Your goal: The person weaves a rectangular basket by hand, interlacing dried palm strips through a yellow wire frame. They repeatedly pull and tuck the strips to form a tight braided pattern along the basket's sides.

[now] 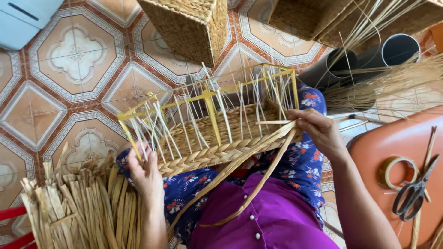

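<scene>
A half-woven basket on a yellow wire frame [208,99] rests on my lap, with pale upright stakes and rows of braided straw [217,154] along its near side. My left hand [145,170] grips the frame's near-left corner and the weave there. My right hand [316,129] pinches a long flat straw strand [258,177] at the basket's right corner; the strand loops down over my purple top and flowered trousers.
A bundle of dried straw strips [83,207] lies at my left. Finished woven baskets [189,25] stand on the tiled floor ahead. Loose reeds [383,83] and dark tubes [399,48] are at right. An orange seat [392,143] holds scissors [413,191] and a tape roll [398,171].
</scene>
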